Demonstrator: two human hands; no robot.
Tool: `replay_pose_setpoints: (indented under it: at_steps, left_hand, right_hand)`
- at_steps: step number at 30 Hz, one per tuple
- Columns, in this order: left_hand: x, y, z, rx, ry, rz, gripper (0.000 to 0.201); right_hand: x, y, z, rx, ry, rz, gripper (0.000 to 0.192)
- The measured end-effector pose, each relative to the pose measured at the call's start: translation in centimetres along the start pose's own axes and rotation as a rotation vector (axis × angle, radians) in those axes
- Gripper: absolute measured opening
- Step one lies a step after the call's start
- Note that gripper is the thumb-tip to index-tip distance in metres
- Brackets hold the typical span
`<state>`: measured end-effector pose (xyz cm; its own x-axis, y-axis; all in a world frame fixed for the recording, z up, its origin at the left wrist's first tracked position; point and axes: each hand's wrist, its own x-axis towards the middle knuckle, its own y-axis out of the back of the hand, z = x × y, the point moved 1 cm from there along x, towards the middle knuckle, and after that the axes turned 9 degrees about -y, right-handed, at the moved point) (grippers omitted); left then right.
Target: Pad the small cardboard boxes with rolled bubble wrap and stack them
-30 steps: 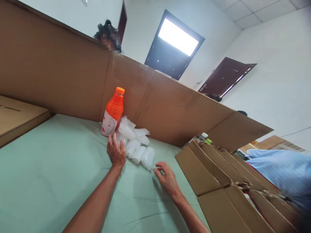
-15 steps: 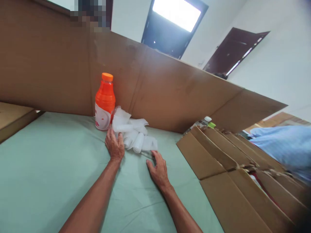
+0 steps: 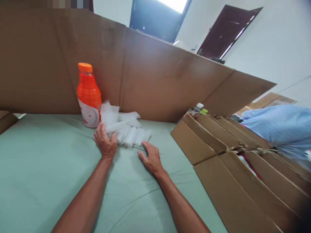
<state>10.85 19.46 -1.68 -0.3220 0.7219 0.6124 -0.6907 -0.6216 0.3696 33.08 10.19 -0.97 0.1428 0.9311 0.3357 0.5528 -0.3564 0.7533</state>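
Observation:
A heap of small clear plastic-wrapped rolls [image 3: 126, 131] lies on the pale green table cover [image 3: 43, 161], just right of an orange bottle [image 3: 88, 95] with an orange cap and white label. My left hand [image 3: 105, 142] grips the left end of the heap, fingers curled on the plastic. My right hand [image 3: 150, 157] rests flat on the cover with its fingertips touching the heap's near right edge.
A tall brown cardboard wall [image 3: 157, 77] stands behind the bottle. An open cardboard box [image 3: 218, 152] with raised flaps is at the right, a small bottle top [image 3: 198, 108] behind it. A person's blue sleeve [image 3: 279, 129] shows far right.
My right hand has moved forward and left until it touches the heap. My left hand stays on the heap's left end. The view has tipped downward and shifted.

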Motion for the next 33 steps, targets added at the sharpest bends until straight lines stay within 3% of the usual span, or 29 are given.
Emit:
replay_pose_setpoints:
  at_steps: [3,5,10,13,18,21,24,28,33]
  left_hand:
    - [-0.3,-0.8,0.5,-0.031,-0.057,-0.123,0.041]
    - [-0.4,-1.0,0.6,-0.039,-0.063,-0.134,0.042]
    - [-0.1,-0.5,0.2,-0.070,-0.069,-0.015,0.068]
    - [0.1,0.0,-0.2,-0.120,-0.095,0.044,0.078]
    - [0.2,0.1,-1.2,-0.156,-0.105,0.084,0.075]
    - [0.2,0.4,-0.9,-0.109,-0.095,0.109,0.073]
    - [-0.4,1.2,0.7,-0.028,-0.135,0.092,0.072]
    - [-3.0,3.9,4.5,0.075,-0.337,-0.073,0.064]
    - [-9.3,9.0,7.8,0.181,-0.687,-0.587,0.038]
  right_hand:
    - [0.1,-0.9,-0.5,0.006,0.072,-0.086,0.048]
    - [0.3,-0.9,-0.4,0.023,0.073,-0.061,0.041]
    - [0.4,0.3,0.3,0.073,-0.036,0.103,0.026]
    - [0.5,0.1,0.4,0.094,-0.040,0.091,0.021]
    - [0.8,-1.0,0.0,0.108,0.002,0.013,0.027]
    - [0.9,-0.9,0.0,0.124,-0.019,0.055,0.020]
    - [0.9,-0.5,0.4,0.161,-0.058,0.140,0.021]
    - [1.1,-0.1,0.9,0.221,-0.098,0.253,0.026]
    - [1.0,1.2,-0.3,0.238,-0.109,0.282,0.043]
